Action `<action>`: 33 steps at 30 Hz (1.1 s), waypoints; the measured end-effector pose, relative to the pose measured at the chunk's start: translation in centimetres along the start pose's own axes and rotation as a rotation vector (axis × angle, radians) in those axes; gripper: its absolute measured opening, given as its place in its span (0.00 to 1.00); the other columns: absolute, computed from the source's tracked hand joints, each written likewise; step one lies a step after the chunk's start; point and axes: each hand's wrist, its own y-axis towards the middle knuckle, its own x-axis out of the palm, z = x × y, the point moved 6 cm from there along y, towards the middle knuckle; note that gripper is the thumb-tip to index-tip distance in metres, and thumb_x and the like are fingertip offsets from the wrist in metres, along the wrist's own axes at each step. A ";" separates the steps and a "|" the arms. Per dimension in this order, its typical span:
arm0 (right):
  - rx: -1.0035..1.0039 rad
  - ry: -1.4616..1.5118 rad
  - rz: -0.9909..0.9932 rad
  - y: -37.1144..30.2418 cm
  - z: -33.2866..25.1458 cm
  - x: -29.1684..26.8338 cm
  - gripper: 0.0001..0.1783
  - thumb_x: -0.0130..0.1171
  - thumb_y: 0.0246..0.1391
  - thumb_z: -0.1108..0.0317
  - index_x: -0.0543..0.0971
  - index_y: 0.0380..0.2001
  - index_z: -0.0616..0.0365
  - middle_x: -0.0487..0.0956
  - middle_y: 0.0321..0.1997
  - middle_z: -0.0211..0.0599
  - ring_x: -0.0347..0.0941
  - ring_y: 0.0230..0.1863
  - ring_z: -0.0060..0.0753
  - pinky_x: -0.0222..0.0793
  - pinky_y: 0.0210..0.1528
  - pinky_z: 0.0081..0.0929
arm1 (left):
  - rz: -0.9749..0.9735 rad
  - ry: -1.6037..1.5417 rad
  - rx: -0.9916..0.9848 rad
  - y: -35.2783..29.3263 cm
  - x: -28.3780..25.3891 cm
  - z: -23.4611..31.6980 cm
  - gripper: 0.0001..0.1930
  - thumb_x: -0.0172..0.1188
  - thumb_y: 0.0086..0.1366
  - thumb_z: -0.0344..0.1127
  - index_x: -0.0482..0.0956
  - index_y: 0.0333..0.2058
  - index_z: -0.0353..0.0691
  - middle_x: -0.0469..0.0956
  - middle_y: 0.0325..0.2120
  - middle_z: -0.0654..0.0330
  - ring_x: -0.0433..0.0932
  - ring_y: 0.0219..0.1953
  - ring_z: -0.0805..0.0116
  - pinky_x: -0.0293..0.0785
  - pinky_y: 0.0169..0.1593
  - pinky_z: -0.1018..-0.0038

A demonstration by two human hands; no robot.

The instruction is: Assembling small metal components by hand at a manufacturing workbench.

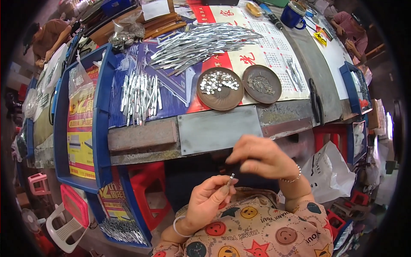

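Low in front of my body, my left hand (209, 199) pinches a small, slim metal piece (231, 178) between thumb and fingers, its silvery tip pointing up. Just above and to the right, my right hand (263, 157) is curled, its fingers bent toward the thumb and slightly blurred. Whatever lies between those fingers is too indistinct to make out. Beyond the hands, a grey metal plate (218, 132) lies at the bench edge. Behind it stand a brown dish (220, 100) of small shiny discs (219, 81) and a second brown dish (274, 96) of tiny dark pins (260, 85).
A big heap of slim metal strips (205, 45) covers the bench's far middle; a smaller bundle (141, 96) lies left. Pliers (317, 103) rest at the right edge. Blue trays (102, 115) stand left, near a red stool (147, 195). Two people sit in the far corners.
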 end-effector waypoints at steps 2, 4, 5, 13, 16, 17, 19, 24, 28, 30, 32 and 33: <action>0.002 -0.190 0.124 0.8 0.6 -1.9 0.08 0.59 0.50 0.73 0.77 0.35 0.63 0.73 0.31 0.39 0.72 0.33 0.36 0.67 0.36 0.29 | 0.000 -0.036 -0.002 0.0 -0.3 0.0 0.12 0.51 0.68 0.30 0.71 0.48 0.33 0.74 0.32 0.64 0.67 0.28 0.83 0.62 0.29 0.87; 0.061 -0.374 0.268 2.3 1.6 -3.3 0.07 0.58 0.50 0.75 0.76 0.34 0.63 0.72 0.30 0.40 0.71 0.31 0.39 0.67 0.34 0.30 | -0.002 -0.074 -0.007 0.0 -0.6 -0.1 0.11 0.51 0.67 0.30 0.72 0.46 0.33 0.74 0.32 0.63 0.69 0.29 0.81 0.63 0.29 0.86; 0.056 -0.421 0.312 3.0 2.2 -3.9 0.06 0.57 0.50 0.74 0.76 0.34 0.62 0.72 0.31 0.40 0.71 0.33 0.41 0.66 0.36 0.32 | -0.011 -0.072 -0.008 0.0 -0.4 0.0 0.11 0.51 0.67 0.30 0.72 0.46 0.33 0.74 0.32 0.63 0.69 0.29 0.81 0.63 0.29 0.86; -0.070 -1.017 0.209 7.9 6.4 -3.6 0.09 0.54 0.48 0.75 0.78 0.35 0.59 0.73 0.35 0.37 0.70 0.39 0.38 0.61 0.43 0.33 | -0.029 -0.107 0.095 -0.2 -0.8 0.7 0.10 0.50 0.68 0.30 0.70 0.45 0.32 0.73 0.32 0.59 0.73 0.30 0.76 0.69 0.32 0.82; -0.046 -1.075 0.161 8.0 6.7 -3.3 0.09 0.53 0.48 0.74 0.78 0.34 0.58 0.72 0.34 0.36 0.69 0.39 0.37 0.60 0.43 0.32 | -0.030 -0.154 0.104 -0.1 -1.1 1.1 0.10 0.50 0.67 0.30 0.70 0.45 0.31 0.72 0.33 0.59 0.74 0.29 0.75 0.71 0.33 0.81; -0.033 -1.052 0.152 7.9 6.7 -3.3 0.08 0.54 0.48 0.74 0.78 0.34 0.59 0.71 0.34 0.36 0.69 0.39 0.37 0.60 0.43 0.33 | -0.030 -0.149 0.105 0.0 -1.2 1.1 0.10 0.50 0.67 0.30 0.70 0.45 0.31 0.72 0.33 0.59 0.74 0.29 0.75 0.71 0.33 0.81; -0.021 -1.031 0.146 7.4 6.3 -3.3 0.08 0.54 0.48 0.74 0.78 0.34 0.59 0.71 0.33 0.36 0.69 0.39 0.37 0.59 0.44 0.33 | -0.005 -0.175 0.098 0.1 -1.4 1.0 0.10 0.50 0.67 0.29 0.70 0.45 0.31 0.72 0.32 0.58 0.74 0.28 0.75 0.71 0.32 0.81; 0.058 -0.930 0.106 5.6 4.6 -2.9 0.09 0.57 0.48 0.73 0.77 0.35 0.59 0.71 0.34 0.37 0.68 0.41 0.37 0.57 0.45 0.32 | 0.016 -0.170 0.088 0.2 -1.4 1.0 0.10 0.49 0.67 0.28 0.70 0.45 0.30 0.72 0.32 0.58 0.73 0.25 0.75 0.69 0.29 0.83; 0.051 -0.951 0.112 4.7 4.5 -3.0 0.09 0.58 0.46 0.74 0.76 0.34 0.58 0.71 0.34 0.37 0.67 0.41 0.38 0.57 0.44 0.32 | 0.031 -0.166 0.077 0.4 -1.0 0.9 0.10 0.49 0.67 0.28 0.71 0.44 0.30 0.72 0.32 0.58 0.71 0.24 0.77 0.66 0.27 0.85; 0.060 -0.970 0.107 4.7 5.2 -3.3 0.07 0.59 0.45 0.75 0.75 0.31 0.57 0.72 0.35 0.35 0.67 0.41 0.37 0.56 0.43 0.33 | 0.039 -0.150 0.076 0.4 -0.9 0.6 0.10 0.49 0.67 0.28 0.71 0.44 0.31 0.72 0.32 0.58 0.69 0.23 0.77 0.65 0.26 0.85; 0.032 -0.958 0.123 4.8 4.8 -3.4 0.07 0.59 0.45 0.75 0.74 0.30 0.57 0.72 0.34 0.35 0.68 0.39 0.37 0.57 0.42 0.33 | 0.056 -0.136 0.079 0.5 -0.8 0.5 0.10 0.50 0.67 0.28 0.71 0.44 0.31 0.72 0.32 0.58 0.68 0.22 0.78 0.64 0.26 0.85; 0.006 -0.949 0.134 4.7 4.5 -3.5 0.06 0.60 0.45 0.74 0.73 0.28 0.57 0.73 0.33 0.35 0.68 0.37 0.37 0.57 0.41 0.33 | 0.062 -0.150 0.086 0.6 -0.8 0.5 0.09 0.50 0.67 0.27 0.71 0.44 0.31 0.72 0.32 0.58 0.66 0.21 0.78 0.64 0.26 0.85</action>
